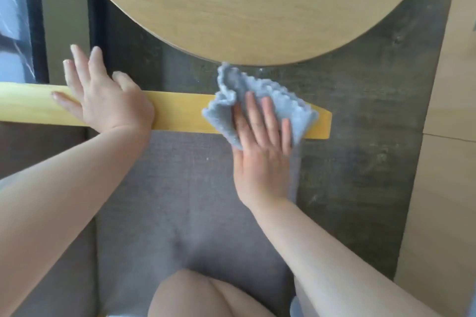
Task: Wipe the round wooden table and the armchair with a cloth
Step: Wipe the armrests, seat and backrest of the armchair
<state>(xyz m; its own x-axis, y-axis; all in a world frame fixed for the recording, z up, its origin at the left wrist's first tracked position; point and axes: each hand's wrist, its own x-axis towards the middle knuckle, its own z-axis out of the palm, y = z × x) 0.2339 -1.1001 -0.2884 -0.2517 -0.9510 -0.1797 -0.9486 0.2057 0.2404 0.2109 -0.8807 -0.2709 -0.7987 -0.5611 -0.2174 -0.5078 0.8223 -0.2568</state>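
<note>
Right hand [260, 147] presses crumpled light-blue cloth [260, 100] flat-fingered, unpinched, on yellow wooden armrest [177, 114]; left hand [103, 95] spread; cloth may slip off right end

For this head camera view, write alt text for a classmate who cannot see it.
A person's right hand presses a crumpled light blue cloth flat onto an armchair's yellow wooden armrest, while the left hand rests open further along it. A round light wooden table stands just beyond, over dark flooring.
</note>
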